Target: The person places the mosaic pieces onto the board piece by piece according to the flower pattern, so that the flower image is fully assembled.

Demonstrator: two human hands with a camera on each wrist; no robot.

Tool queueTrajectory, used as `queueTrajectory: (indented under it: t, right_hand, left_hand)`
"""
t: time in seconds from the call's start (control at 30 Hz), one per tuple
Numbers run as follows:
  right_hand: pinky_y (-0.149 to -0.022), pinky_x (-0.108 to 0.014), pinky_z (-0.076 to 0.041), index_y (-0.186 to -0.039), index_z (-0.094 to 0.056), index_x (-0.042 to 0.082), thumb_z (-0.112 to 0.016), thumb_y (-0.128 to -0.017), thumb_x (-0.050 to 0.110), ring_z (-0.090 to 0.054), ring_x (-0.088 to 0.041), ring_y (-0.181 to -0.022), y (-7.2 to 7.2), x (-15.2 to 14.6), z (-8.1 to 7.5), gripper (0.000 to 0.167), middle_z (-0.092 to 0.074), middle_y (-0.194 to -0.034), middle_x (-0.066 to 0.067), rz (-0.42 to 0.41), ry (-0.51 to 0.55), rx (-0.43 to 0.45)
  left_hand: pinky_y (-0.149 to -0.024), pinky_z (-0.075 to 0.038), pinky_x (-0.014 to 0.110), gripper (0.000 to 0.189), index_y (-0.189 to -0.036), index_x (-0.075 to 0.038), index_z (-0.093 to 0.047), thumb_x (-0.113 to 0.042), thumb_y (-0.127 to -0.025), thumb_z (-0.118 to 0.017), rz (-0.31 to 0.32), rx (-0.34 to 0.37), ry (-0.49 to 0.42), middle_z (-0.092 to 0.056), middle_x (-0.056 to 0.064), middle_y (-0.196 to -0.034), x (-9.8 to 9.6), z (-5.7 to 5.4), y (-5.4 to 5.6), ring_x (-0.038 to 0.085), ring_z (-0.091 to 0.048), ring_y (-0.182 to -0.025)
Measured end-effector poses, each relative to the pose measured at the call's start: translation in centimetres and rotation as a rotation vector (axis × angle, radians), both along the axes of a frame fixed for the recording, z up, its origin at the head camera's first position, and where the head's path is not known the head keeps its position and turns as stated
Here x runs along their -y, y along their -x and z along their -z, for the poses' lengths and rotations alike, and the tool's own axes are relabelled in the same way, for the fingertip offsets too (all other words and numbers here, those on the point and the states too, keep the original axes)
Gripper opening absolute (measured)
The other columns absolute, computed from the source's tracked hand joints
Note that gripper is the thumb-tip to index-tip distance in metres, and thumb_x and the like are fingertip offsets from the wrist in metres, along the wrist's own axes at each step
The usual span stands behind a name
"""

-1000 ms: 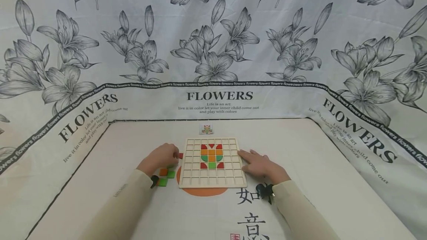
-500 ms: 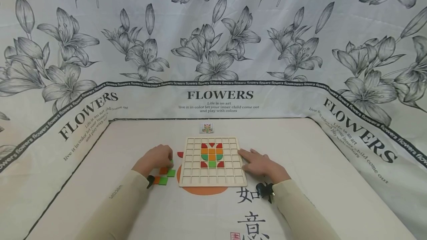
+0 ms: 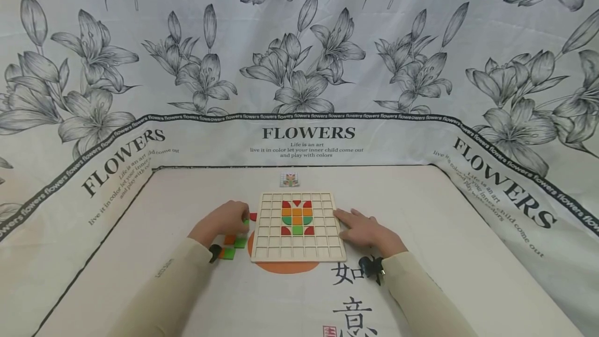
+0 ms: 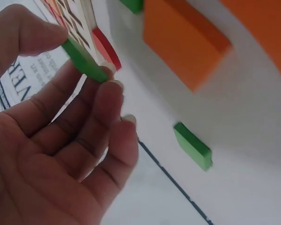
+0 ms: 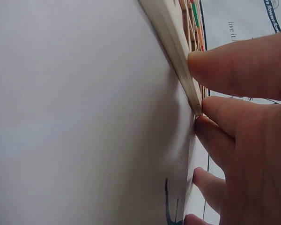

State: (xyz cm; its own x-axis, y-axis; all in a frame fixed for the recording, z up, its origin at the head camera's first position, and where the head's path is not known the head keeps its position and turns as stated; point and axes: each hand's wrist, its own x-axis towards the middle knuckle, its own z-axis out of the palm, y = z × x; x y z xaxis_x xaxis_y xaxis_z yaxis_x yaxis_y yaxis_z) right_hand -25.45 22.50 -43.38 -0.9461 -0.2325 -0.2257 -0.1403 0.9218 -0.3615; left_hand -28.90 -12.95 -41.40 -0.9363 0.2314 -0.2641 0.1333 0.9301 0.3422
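Observation:
My left hand (image 3: 223, 222) pinches a green tile (image 4: 84, 61) between thumb and fingertips, just off the left side of a wooden grid board (image 3: 271, 246). Red, orange and green tiles form a pattern in the board's middle columns. Beside its left edge lies a red tile (image 4: 106, 48), partly hidden by the left hand in the head view. My right hand (image 3: 367, 232) rests at the board's right edge, fingers extended, with fingertips along the rim in the right wrist view.
Left of the board lie loose tiles: an orange tile (image 3: 230, 240), a green tile (image 3: 240, 243) and more beside them. A small picture card (image 3: 289, 180) sits behind the board. The cloth has a printed orange disc (image 3: 285, 268) and black characters. Flower-printed fabric (image 3: 309, 144) rises behind.
My left hand has gone from beside the red tile down to the loose tiles, then back up toward the board with a green tile. The right hand stays put.

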Motion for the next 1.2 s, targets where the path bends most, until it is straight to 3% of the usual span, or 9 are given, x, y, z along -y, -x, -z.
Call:
queueTrajectory:
  t: [0.13,0.33,0.83,1.2]
  right_hand:
    - [-0.112,-0.07,-0.009,-0.152,-0.031,0.02,-0.051,-0.09,0.029,-0.016,-0.038,-0.148,0.0,0.0,0.0,0.066,-0.03,-0.159,-0.005,-0.002,0.002,0.004]
    - [-0.111,-0.07,-0.01,-0.152,-0.031,0.02,-0.051,-0.09,0.029,-0.016,-0.038,-0.148,0.1,0.0,0.1,0.066,-0.03,-0.159,-0.004,-0.006,-0.003,0.0]
    - [-0.11,-0.071,-0.009,-0.152,-0.031,0.02,-0.052,-0.091,0.028,-0.016,-0.038,-0.148,0.2,-0.1,0.2,0.065,-0.03,-0.159,-0.004,-0.01,0.0,-0.01]
    - [-0.11,-0.071,-0.01,-0.152,-0.031,0.019,-0.051,-0.09,0.028,-0.016,-0.039,-0.148,0.1,-0.1,0.2,0.066,-0.03,-0.159,-0.004,-0.012,-0.001,-0.007]
  left_hand:
    - [-0.07,-0.046,0.031,0.018,-0.095,-0.012,-0.063,-0.017,-0.08,-0.072,0.052,-0.02,-0.041,-0.06,0.002,-0.086,-0.8,-0.1,-0.1,0.018,-0.054,-0.08]
    - [-0.082,-0.049,0.032,0.027,-0.106,-0.012,-0.066,-0.018,-0.081,-0.075,0.115,-0.047,-0.079,-0.062,-0.001,-0.092,-2.1,-0.1,-0.1,0.017,-0.054,-0.088]
    - [-0.084,-0.052,0.031,0.028,-0.106,-0.013,-0.07,-0.02,-0.08,-0.078,0.162,-0.046,-0.077,-0.063,-0.003,-0.092,-5.3,0.4,-0.4,0.017,-0.055,-0.089]
    - [-0.091,-0.051,0.034,0.029,-0.109,-0.013,-0.071,-0.02,-0.082,-0.077,0.188,-0.04,-0.034,-0.065,-0.002,-0.097,-6.2,1.1,0.0,0.017,-0.055,-0.09]
